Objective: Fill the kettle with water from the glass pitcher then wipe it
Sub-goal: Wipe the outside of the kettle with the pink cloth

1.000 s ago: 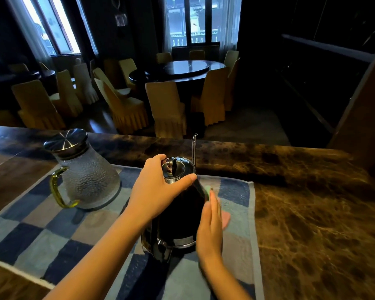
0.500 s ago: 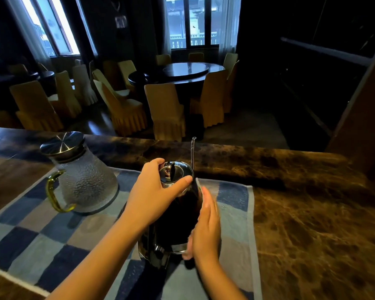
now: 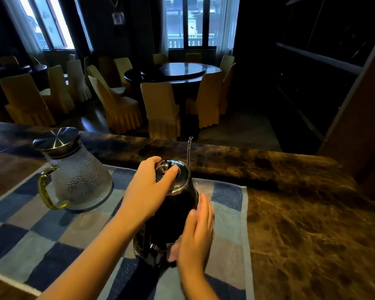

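Head: left hand (image 3: 147,191) steadies kettle (image 3: 173,215), right hand (image 3: 197,232) flat against it

The dark, glossy metal kettle (image 3: 171,215) wore a mirror-silver lid (image 3: 175,173). At its nine o'clock, the clear dimple-textured glass pitcher (image 3: 78,180) had a yellow-green handle and brushed steel cap. Beneath both lay a checked cloth mat (image 3: 30,230) in navy, pale blue and grey-tan squares. The brown marble counter (image 3: 312,224) was veined with gold mottling.
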